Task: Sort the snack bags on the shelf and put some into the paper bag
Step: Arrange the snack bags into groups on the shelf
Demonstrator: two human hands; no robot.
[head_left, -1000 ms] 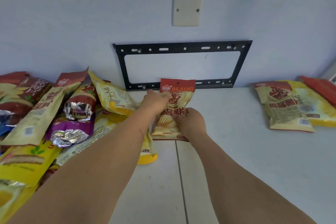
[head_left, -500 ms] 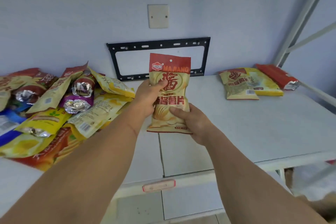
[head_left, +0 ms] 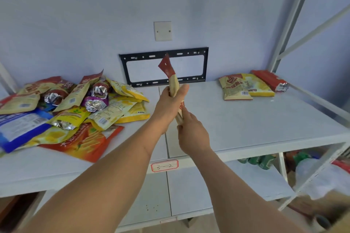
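A red-and-tan chip bag (head_left: 171, 79) is held upright above the white shelf (head_left: 246, 119), turned edge-on to me. My left hand (head_left: 170, 102) grips its middle, thumb and fingers wrapped round it. My right hand (head_left: 191, 132) holds its lower end from below. A heap of several snack bags (head_left: 75, 108) lies on the left of the shelf. Three sorted bags (head_left: 246, 87) lie at the back right. A brown paper bag edge (head_left: 322, 210) shows at the lower right, blurred.
A black wall bracket (head_left: 164, 81) hangs behind the shelf under a white wall plate (head_left: 163, 31). White shelf posts (head_left: 289, 19) rise on the right. A lower shelf (head_left: 265, 162) holds green packs and other goods. A label (head_left: 164, 165) sits on the shelf's front edge.
Both hands lifted the chip bag off the shelf and pulled it toward me, then turned it from face-on to edge-on. The view pulled back and down.
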